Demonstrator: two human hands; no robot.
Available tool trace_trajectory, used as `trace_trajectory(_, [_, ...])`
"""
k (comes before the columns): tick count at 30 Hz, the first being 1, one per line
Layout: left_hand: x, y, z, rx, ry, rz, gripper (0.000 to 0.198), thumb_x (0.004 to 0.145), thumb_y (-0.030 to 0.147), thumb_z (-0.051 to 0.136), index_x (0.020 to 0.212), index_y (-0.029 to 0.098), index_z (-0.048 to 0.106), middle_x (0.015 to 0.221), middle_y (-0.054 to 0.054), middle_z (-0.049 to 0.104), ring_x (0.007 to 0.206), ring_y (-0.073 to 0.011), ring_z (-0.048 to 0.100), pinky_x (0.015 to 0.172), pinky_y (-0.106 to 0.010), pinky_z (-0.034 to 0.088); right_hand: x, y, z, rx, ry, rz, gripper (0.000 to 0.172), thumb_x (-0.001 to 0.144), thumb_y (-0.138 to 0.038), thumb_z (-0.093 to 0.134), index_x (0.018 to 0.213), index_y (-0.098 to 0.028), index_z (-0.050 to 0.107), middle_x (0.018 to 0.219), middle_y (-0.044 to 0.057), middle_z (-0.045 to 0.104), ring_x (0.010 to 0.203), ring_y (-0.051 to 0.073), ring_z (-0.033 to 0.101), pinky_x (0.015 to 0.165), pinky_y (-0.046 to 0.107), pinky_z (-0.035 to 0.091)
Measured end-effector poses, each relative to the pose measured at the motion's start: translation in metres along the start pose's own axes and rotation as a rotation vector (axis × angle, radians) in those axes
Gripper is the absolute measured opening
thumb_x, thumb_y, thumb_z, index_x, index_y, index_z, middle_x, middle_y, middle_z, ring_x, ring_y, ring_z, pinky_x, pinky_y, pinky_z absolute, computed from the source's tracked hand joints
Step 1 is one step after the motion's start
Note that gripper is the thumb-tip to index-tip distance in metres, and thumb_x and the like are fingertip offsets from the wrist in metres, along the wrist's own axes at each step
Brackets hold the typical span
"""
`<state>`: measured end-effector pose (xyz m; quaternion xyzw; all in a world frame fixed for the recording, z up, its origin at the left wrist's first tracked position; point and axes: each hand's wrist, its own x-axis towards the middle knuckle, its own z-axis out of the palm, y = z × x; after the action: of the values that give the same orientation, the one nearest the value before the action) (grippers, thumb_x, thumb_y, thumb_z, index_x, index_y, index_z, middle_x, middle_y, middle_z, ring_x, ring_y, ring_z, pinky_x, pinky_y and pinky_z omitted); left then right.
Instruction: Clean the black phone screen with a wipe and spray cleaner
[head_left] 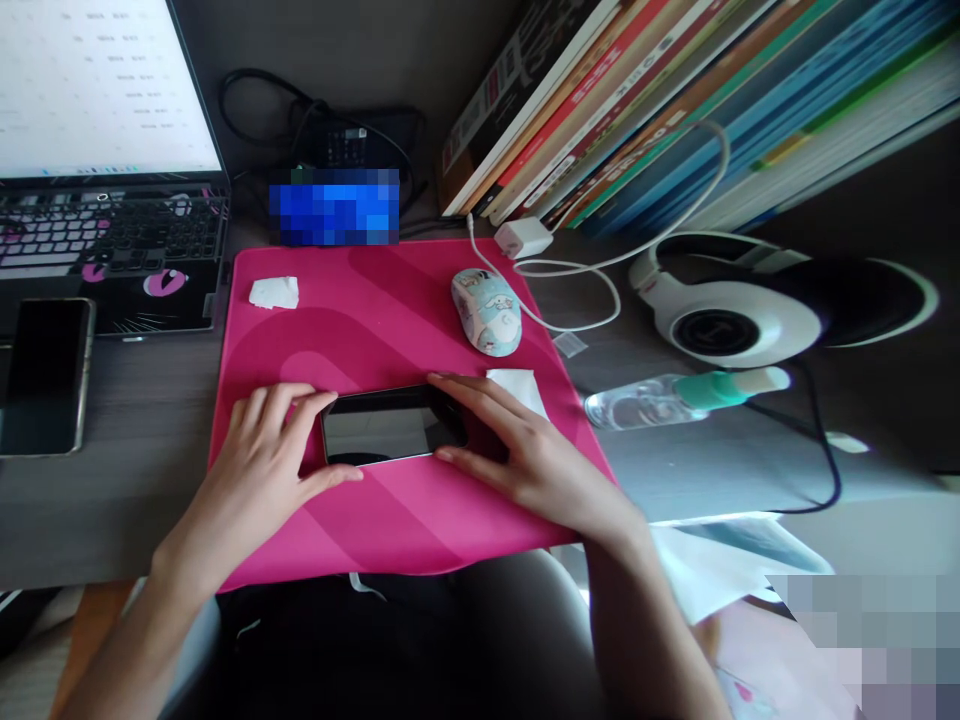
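Observation:
A black smartphone (390, 425) lies sideways on a pink desk mat (390, 520), its glossy screen up and reflecting light. My left hand (274, 440) grips its left end, index finger at the top corner and thumb at the lower edge. At the opposite end, my right hand (517, 440) holds the phone between fingers on the upper edge and thumb on the lower one. Just behind my right hand lies a white paper piece (519, 390), partly covered by it. A patterned computer mouse (487, 312) rests farther back on the mat.
A crumpled white scrap (274, 292) lies at the mat's back left. Left stand a laptop (112, 250) and a second phone (49, 375). On the right are a spray bottle (645, 402), headphones (739, 320), a white charger (525, 238) with cable, and a row of books (637, 110).

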<state>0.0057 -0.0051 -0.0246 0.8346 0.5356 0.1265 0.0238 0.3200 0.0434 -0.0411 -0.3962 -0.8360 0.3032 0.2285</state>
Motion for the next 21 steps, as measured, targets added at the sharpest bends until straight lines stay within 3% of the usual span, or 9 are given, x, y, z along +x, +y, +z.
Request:
trace_trajectory(14, [-0.0001, -0.0002, 0.0000, -0.013, 0.008, -0.004, 0.066, 0.097, 0.060, 0.069, 0.145, 0.016, 0.056, 0.131, -0.016, 0.060, 0.116, -0.0350, 0.060, 0.102, -0.052, 0.052, 0.0007, 0.0004, 0.0057, -0.126, 0.008, -0.090, 0.070, 0.107, -0.040, 0.064, 0.170, -0.033, 0.034, 0.167, 0.011, 0.051, 0.155, 0.030, 0.050, 0.126, 0.054, 0.047])
trace_trajectory(21, [-0.0001, -0.0009, 0.0021, -0.013, 0.008, -0.015, 0.083, 0.091, 0.068, 0.070, 0.152, 0.016, 0.049, 0.135, -0.017, 0.061, 0.119, -0.0375, 0.060, 0.103, -0.054, 0.051, 0.0028, -0.0002, 0.0055, -0.119, 0.002, -0.106, 0.065, 0.108, -0.037, 0.062, 0.168, -0.034, 0.038, 0.167, 0.010, 0.052, 0.155, 0.029, 0.050, 0.127, 0.055, 0.047])
